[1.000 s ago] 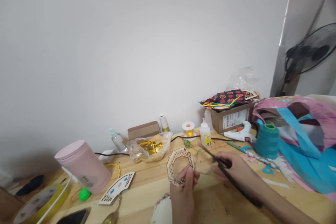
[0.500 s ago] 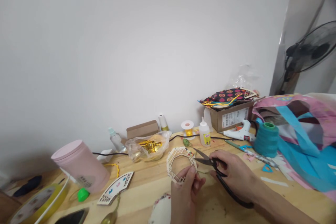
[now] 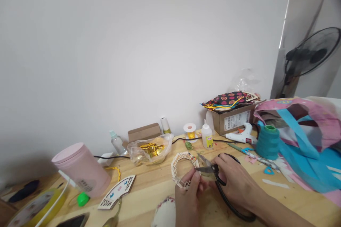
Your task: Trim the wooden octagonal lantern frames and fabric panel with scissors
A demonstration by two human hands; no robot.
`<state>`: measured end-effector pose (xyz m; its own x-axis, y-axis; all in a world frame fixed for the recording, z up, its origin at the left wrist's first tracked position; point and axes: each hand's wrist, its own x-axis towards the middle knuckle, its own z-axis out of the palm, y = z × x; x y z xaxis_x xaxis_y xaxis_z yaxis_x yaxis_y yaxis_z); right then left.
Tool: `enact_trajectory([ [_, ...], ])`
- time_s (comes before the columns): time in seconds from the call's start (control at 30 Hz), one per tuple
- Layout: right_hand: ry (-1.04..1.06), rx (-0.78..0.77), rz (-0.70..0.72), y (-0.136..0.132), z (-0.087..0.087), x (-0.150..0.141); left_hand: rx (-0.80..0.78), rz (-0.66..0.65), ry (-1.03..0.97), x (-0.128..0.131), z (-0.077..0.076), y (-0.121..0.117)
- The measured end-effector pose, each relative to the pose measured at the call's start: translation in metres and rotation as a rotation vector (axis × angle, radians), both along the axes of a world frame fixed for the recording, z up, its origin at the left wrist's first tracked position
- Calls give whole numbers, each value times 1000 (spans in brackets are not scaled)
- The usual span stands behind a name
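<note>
- On the worktop [image 3: 145,193], near side, L hand [image 3: 188,194] has the ring [image 3: 183,155]: grip clamped on its lower right edge, prob bc that leaves most of the lattice uncovered.
- R hand [image 3: 234,181] has the scissors [image 3: 206,169], grip wrapped round the handles; blades apart, pointing at the ring's right side, just beside the L fingers. Can't tell if they touch anything, too small.
- Ring looks tilted up, imo so its face is easy to see.
- Glue [image 3: 207,136] + spool [image 3: 190,127] stand upright past the ring, prob for quick reach w/o blocking the hands.
- Fan piece [image 3: 117,192] lies left, nr the cup [image 3: 81,170], likely out of the way.
- Glue gun [image 3: 241,135] + teal cone [image 3: 268,143] sit off right, nr the box [image 3: 234,120]; guessing that's just parking, tbh.
</note>
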<state>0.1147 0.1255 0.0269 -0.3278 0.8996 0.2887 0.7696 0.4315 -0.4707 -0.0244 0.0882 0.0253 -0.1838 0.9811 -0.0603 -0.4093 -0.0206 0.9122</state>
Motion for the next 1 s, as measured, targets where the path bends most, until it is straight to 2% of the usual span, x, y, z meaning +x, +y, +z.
enact_trajectory([
  [0.23,-87,-15,-41,-1,-4,-1,-89,-44,1,-3,-9,2],
  [0.33,-93,-9,-38,-2,-4,0,-76,-68,8,-4,-11,3],
  [0.7,-59,6,-11,-1,-14,2,-54,-87,32,-2,-6,0],
  [0.9,-69,-22,-146,6,-9,9,-106,-124,195,6,-19,-3],
  [1.0,-23,-32,-149,9,-7,15,-89,-122,172,9,-20,-4],
])
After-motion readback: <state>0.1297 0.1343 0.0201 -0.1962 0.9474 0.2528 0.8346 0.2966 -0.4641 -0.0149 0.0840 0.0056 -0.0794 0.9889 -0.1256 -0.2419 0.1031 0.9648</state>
